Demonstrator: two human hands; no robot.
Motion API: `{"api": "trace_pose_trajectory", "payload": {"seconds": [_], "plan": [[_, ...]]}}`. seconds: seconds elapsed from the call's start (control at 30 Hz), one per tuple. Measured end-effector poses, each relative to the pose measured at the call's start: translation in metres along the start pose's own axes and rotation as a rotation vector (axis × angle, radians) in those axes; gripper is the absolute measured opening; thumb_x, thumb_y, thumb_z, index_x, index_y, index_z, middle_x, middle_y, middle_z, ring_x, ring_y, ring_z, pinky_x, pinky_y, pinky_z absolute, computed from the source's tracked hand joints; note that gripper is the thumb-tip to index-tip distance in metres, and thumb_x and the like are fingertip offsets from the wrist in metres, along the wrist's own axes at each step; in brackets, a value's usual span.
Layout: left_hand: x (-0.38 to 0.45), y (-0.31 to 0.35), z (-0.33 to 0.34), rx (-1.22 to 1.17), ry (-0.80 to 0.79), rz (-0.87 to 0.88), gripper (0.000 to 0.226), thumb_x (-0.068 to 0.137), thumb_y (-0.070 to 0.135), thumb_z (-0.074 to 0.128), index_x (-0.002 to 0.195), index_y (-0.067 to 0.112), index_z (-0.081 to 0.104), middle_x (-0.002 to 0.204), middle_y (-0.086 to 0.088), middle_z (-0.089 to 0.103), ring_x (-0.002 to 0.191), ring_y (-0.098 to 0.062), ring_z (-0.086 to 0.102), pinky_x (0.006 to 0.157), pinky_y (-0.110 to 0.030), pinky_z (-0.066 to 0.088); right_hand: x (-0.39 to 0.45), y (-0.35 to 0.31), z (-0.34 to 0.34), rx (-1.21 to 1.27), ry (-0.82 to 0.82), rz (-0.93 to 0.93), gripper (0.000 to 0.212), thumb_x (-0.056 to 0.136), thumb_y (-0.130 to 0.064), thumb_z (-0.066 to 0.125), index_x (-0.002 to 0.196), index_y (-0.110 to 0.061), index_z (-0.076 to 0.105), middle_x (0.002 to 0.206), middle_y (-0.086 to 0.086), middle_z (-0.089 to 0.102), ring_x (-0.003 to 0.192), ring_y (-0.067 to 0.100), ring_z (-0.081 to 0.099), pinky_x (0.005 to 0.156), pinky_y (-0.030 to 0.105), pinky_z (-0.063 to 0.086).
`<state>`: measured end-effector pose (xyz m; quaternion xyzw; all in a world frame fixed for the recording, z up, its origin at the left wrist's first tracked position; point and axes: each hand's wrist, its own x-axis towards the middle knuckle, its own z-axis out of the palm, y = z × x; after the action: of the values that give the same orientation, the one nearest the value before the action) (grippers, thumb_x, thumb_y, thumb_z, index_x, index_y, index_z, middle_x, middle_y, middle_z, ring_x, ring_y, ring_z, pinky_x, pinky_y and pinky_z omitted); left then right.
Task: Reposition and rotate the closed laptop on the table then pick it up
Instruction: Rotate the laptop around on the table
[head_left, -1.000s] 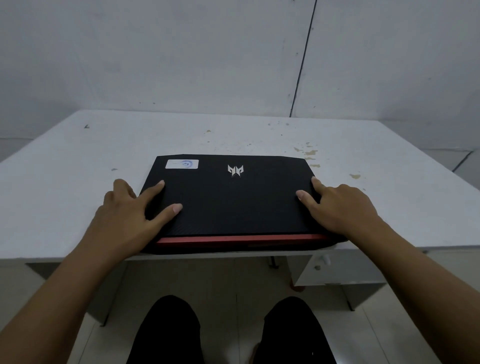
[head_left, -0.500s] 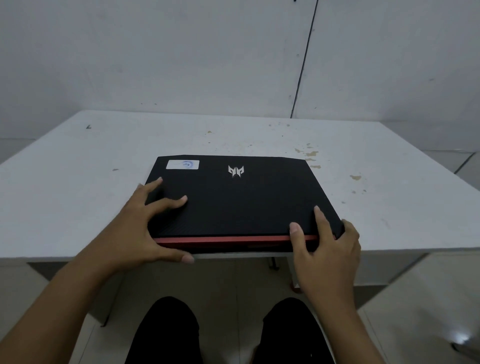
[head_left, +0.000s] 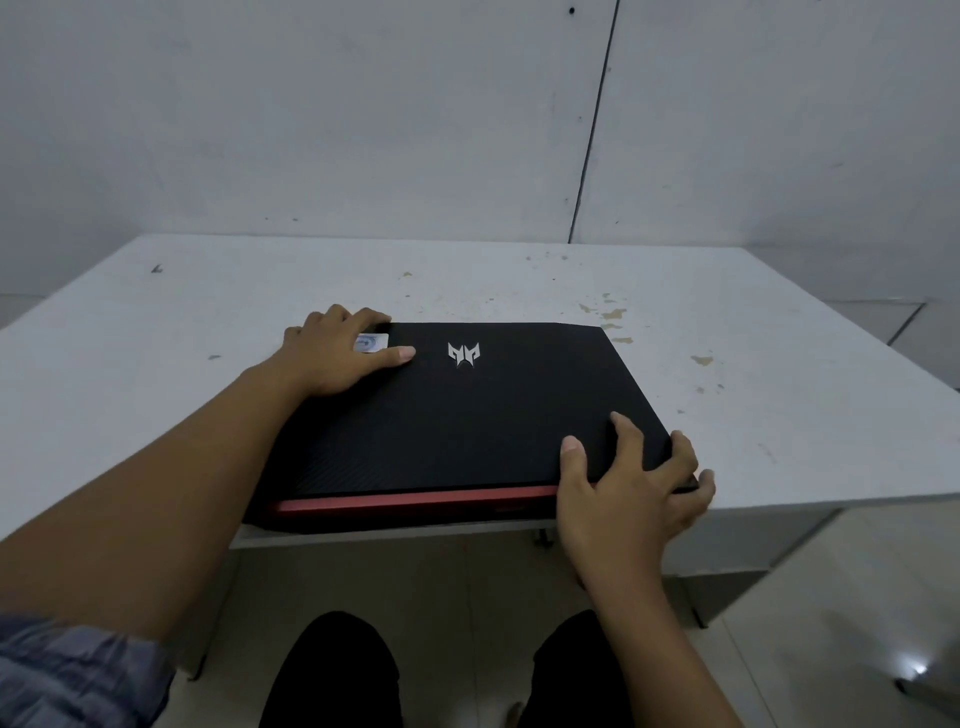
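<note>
Head view had the closed laptop (head_left: 457, 421) flat at the table's (head_left: 779, 415) near edge, long axis running left to right, red strip facing the person. Left hand (head_left: 332, 353) lay spread over its far left corner, while the right hand (head_left: 628, 493) clasped the near right corner, thumb on top

Closed laptop (head_left: 457, 415) lay flat at the table's (head_left: 156, 332) near edge, slightly overhanging it, left hand (head_left: 337, 351) on its far-left corner over the sticker (head_left: 372, 343), right hand (head_left: 631, 486) wrapped around its near-right corner.
</note>
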<state>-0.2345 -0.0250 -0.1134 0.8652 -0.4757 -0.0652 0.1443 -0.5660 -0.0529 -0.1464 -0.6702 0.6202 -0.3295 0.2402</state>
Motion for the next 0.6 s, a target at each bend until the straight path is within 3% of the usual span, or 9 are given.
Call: {"api": "trace_pose_trajectory", "payload": {"seconds": [0.13, 0.33, 0.47, 0.6], "plan": [[0.002, -0.003, 0.003, -0.004, 0.011, -0.009, 0.096, 0.063, 0.104, 0.030, 0.142, 0.051, 0.045, 0.143, -0.002, 0.050, 0.136, -0.031, 0.041, 0.105, -0.057, 0.028, 0.001, 0.001, 0.004, 0.005, 0.045, -0.036, 0.053, 0.093, -0.052, 0.053, 0.143, -0.034, 0.048, 0.163, 0.006, 0.005, 0.146, 0.041, -0.008, 0.113, 0.056, 0.029], [-0.004, -0.007, 0.002, 0.007, 0.035, -0.095, 0.099, 0.060, 0.105, 0.029, 0.140, 0.049, 0.046, 0.142, -0.005, 0.050, 0.135, -0.032, 0.040, 0.104, -0.058, 0.027, 0.021, -0.004, 0.006, -0.047, -0.014, -0.079, 0.051, 0.096, -0.052, 0.049, 0.144, -0.033, 0.046, 0.162, 0.009, 0.006, 0.144, 0.043, -0.002, 0.115, 0.053, 0.020], [-0.014, -0.011, 0.001, 0.025, 0.057, -0.172, 0.102, 0.060, 0.105, 0.026, 0.142, 0.046, 0.043, 0.143, -0.008, 0.048, 0.136, -0.034, 0.039, 0.104, -0.058, 0.026, 0.048, -0.009, 0.009, -0.053, -0.086, -0.118, 0.048, 0.097, -0.052, 0.048, 0.142, -0.034, 0.044, 0.160, 0.009, 0.008, 0.142, 0.047, 0.001, 0.115, 0.057, 0.025], [-0.029, -0.008, 0.006, 0.041, 0.105, -0.273, 0.102, 0.064, 0.103, 0.024, 0.141, 0.040, 0.044, 0.140, -0.010, 0.047, 0.133, -0.036, 0.039, 0.103, -0.058, 0.027, 0.079, -0.014, 0.015, -0.017, -0.149, -0.188, 0.042, 0.097, -0.049, 0.049, 0.137, -0.036, 0.049, 0.156, 0.004, 0.016, 0.140, 0.042, 0.007, 0.112, 0.050, 0.027]]}}
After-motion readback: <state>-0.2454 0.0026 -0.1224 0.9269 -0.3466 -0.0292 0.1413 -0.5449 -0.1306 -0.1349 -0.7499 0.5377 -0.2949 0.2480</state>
